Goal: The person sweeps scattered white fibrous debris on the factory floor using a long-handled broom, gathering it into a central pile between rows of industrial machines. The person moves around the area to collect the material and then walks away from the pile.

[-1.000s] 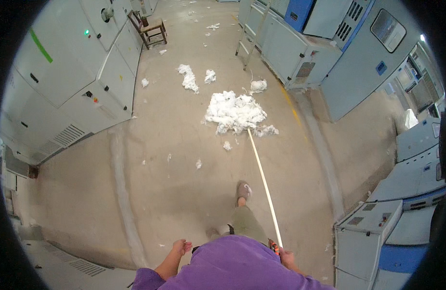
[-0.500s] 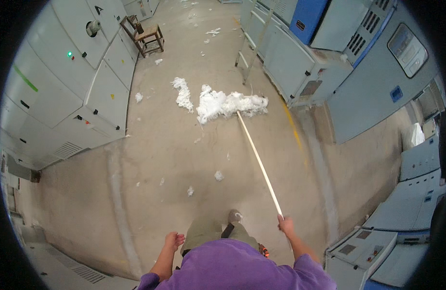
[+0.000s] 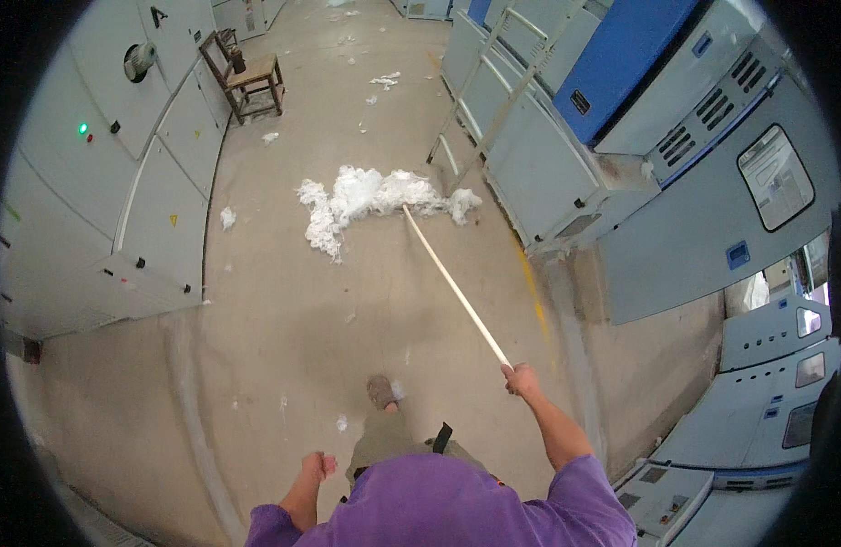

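My right hand (image 3: 522, 379), at lower right, is wrapped around the near end of a long pale pole (image 3: 459, 294). The pole slants forward and left across the floor. Its far end meets a wide heap of white fluffy fibre (image 3: 375, 193), and whatever is fixed to that end is hidden in the fluff. My left hand (image 3: 320, 465) hangs low beside my left leg, fingers curled in, with nothing visible in it. Around my shoe (image 3: 381, 392) lie small white tufts (image 3: 341, 423) on the brown floor.
Pale machine cabinets (image 3: 161, 214) line the left side, with a wooden chair (image 3: 247, 77) beyond them. At right stand a ladder (image 3: 498, 87), a grey-and-blue machine (image 3: 553, 150) and its wide grey door panel (image 3: 703, 205). More white scraps (image 3: 385, 80) dot the aisle ahead.
I have stepped forward, one shoe now out in front. The pole's far end and the fibre heap sit further left in view; the separate left clump now joins the heap. My right hand keeps its grip.
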{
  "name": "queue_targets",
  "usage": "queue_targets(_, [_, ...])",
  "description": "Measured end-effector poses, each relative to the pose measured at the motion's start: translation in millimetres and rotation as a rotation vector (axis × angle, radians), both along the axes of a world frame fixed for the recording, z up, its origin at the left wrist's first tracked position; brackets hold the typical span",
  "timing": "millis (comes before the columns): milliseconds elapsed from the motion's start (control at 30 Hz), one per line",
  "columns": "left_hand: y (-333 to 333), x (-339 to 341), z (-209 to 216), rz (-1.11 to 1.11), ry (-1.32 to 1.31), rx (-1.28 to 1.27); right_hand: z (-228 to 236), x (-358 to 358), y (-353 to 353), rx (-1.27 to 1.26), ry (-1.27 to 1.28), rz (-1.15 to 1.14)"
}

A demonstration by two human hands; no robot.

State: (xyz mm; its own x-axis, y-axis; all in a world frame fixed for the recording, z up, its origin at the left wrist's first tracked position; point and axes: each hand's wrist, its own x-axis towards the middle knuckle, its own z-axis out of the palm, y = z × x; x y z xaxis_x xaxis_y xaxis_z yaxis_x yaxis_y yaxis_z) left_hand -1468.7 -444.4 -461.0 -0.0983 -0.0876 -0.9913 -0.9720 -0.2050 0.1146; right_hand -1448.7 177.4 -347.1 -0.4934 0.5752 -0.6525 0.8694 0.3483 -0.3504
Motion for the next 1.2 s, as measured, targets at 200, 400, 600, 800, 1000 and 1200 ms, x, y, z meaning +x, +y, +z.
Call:
queue_targets(200, [75.1, -212.0, 38.9, -0.161, 0.443, 0.005, 29.8, 46.8, -20.0, -0.033, -0.100, -0.123])
queue_targets(400, [99.1, -273.6, 53.5, -0.243, 0.518, 0.015, 120.9, 185.4, -63.2, 0.000, -0.027, -0.344])
queue_targets(600, [93.5, -204.4, 13.2, -0.366, 0.057, -0.094, 155.8, 205.7, -25.8, 0.089, -0.070, -0.415])
queue_targets(800, [142.3, -151.1, 5.5, -0.337, -0.058, -0.171, 144.3, 190.1, 95.6, 0.132, -0.039, -0.264])
queue_targets(1000, [241.4, -156.4, 5.6, -0.227, -0.018, -0.178, 132.2, 155.5, 295.8, 0.193, -0.055, -0.140])
queue_targets(1200, [397.0, -182.0, 23.5, -0.255, 0.078, -0.059, 133.3, 66.0, 514.6, 0.147, -0.138, -0.025])
